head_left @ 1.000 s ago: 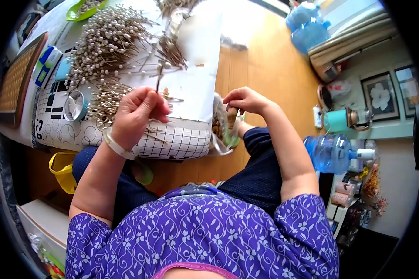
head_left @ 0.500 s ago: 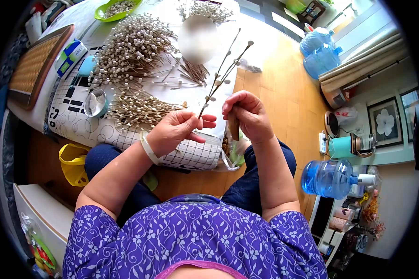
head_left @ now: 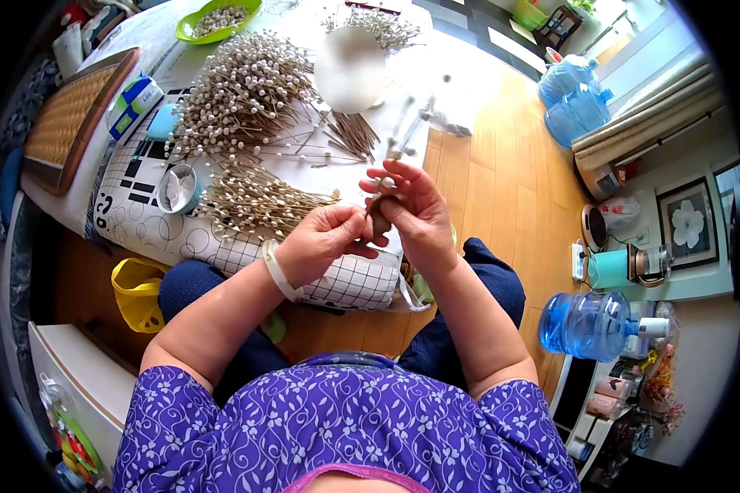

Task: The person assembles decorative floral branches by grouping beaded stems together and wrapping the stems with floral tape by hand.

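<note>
My left hand (head_left: 333, 237) pinches the lower end of a budded branch (head_left: 403, 135), whose upper part is smeared by motion. Against it, my right hand (head_left: 415, 212) holds a strip of brown tape (head_left: 377, 215) at the stem. The two hands nearly touch, just past the table's near corner. On the table to the left lie a large bundle of white-budded stems (head_left: 251, 90) and a smaller bundle with cream buds (head_left: 259, 197). A short bunch of brown stems (head_left: 352, 134) lies beyond my hands.
A blue cup (head_left: 178, 189), a green bowl (head_left: 218, 20) and a tissue pack (head_left: 134, 107) stand on the table (head_left: 337, 283). Large blue water bottles (head_left: 584, 324) are at the right. A yellow bag (head_left: 137, 296) is below the table at the left.
My left hand has moved right with the branch. My right hand has brought the brown strip from beside the table up to the stem, and the hands have come together.
</note>
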`<action>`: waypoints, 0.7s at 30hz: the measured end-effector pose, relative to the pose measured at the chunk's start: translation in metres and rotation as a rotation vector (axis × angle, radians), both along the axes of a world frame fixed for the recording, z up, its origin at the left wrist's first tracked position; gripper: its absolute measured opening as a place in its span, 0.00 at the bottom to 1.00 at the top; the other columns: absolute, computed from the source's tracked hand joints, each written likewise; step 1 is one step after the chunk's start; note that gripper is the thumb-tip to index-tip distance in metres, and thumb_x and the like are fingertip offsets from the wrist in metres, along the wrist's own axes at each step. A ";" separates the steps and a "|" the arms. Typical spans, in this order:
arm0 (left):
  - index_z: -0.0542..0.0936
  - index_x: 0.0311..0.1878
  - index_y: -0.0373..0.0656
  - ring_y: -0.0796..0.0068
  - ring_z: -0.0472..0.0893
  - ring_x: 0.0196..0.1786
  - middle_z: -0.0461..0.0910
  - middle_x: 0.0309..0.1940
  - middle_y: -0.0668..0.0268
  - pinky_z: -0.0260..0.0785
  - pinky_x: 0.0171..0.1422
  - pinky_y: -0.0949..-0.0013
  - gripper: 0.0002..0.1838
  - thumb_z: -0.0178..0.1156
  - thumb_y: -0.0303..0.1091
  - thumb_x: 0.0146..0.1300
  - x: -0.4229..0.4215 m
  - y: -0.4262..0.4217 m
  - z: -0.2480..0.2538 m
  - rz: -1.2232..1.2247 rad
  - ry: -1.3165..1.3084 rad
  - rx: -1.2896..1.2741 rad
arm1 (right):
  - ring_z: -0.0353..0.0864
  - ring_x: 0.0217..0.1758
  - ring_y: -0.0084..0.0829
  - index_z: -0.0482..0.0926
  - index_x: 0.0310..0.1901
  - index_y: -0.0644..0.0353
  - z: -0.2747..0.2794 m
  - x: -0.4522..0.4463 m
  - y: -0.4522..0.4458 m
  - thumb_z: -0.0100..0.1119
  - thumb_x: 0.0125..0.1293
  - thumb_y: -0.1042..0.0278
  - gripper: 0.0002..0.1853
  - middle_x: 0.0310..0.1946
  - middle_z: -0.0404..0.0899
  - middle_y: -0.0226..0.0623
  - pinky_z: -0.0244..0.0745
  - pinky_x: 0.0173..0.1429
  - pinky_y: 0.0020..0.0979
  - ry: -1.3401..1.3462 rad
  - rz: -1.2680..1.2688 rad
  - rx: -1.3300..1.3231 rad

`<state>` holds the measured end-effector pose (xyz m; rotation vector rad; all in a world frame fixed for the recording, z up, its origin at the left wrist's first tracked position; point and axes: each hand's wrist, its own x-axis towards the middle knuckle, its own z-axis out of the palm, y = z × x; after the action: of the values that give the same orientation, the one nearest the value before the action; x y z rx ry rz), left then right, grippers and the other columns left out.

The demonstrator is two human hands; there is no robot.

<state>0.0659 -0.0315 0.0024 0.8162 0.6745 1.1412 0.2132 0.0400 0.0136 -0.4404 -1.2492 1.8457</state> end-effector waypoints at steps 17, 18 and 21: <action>0.73 0.33 0.39 0.68 0.76 0.47 0.73 0.46 0.60 0.75 0.41 0.72 0.12 0.47 0.37 0.65 -0.012 0.008 0.002 0.153 -0.123 -0.114 | 0.77 0.32 0.20 0.73 0.42 0.64 -0.005 0.017 0.032 0.49 0.61 0.77 0.08 0.34 0.77 0.36 0.76 0.32 0.21 -0.278 -0.189 -0.021; 0.73 0.33 0.39 0.68 0.76 0.47 0.73 0.46 0.60 0.75 0.41 0.72 0.12 0.47 0.37 0.65 -0.012 0.008 0.002 0.151 -0.122 -0.116 | 0.76 0.31 0.19 0.73 0.42 0.64 -0.004 0.017 0.031 0.50 0.61 0.78 0.08 0.33 0.77 0.35 0.75 0.31 0.20 -0.358 -0.228 0.050; 0.74 0.33 0.39 0.67 0.74 0.51 0.72 0.48 0.59 0.74 0.42 0.71 0.12 0.48 0.37 0.64 -0.013 0.008 0.005 0.117 -0.007 -0.017 | 0.76 0.28 0.17 0.74 0.41 0.64 -0.003 0.015 0.027 0.51 0.59 0.78 0.08 0.30 0.77 0.33 0.74 0.28 0.19 -0.495 -0.336 0.265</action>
<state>0.0529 -0.0233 0.0077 0.7662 0.7333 1.2415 0.2283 0.0667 0.0109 -0.9343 -1.6067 1.3030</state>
